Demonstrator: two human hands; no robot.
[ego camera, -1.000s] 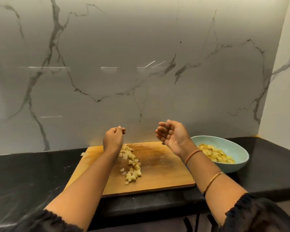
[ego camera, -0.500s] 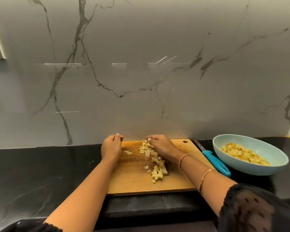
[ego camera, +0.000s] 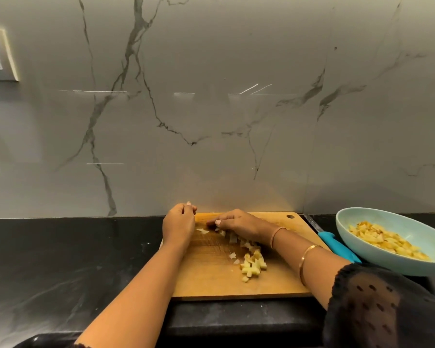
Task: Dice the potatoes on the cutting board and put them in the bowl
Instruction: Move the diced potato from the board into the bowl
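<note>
Knife (ego camera: 337, 244) lies between cutting board (ego camera: 211, 280) and bowl (ego camera: 379, 259).

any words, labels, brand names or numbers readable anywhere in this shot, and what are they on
None: no text, number or sign can be read in this view.
The blue knife handle shows no brand mark.
The bowl and the cutting board are plain.
The wall plate at the far left edge is cut off and shows no lettering.
</note>
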